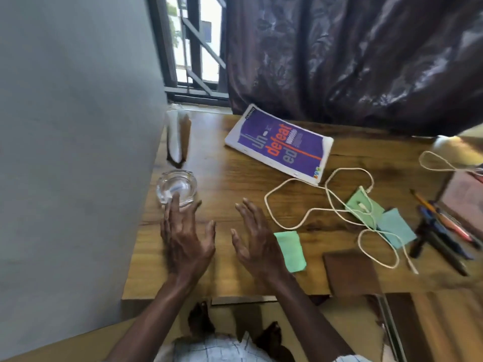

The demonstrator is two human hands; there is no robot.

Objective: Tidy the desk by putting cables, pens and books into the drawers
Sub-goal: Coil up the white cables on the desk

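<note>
A purple book (279,145) with orange lettering lies at the back of the wooden desk (224,176). To its right a white cable (326,205) loops across the desk, over green and blue sticky notes (366,207). Several pens and pencils (441,231) lie at the right edge. A second pale cable loop (436,160) sits at the far right. My left hand (185,236) hovers over the desk's near left, fingers spread, fingertips next to a glass ashtray (176,188). My right hand (257,239) is beside it, open and holding nothing.
A green note (290,250) lies just right of my right hand. A dark brown wallet-like pad (350,273) rests at the front edge. A grey wall bounds the desk's left side, a dark curtain its back. A white folded thing (176,134) stands in the back left corner.
</note>
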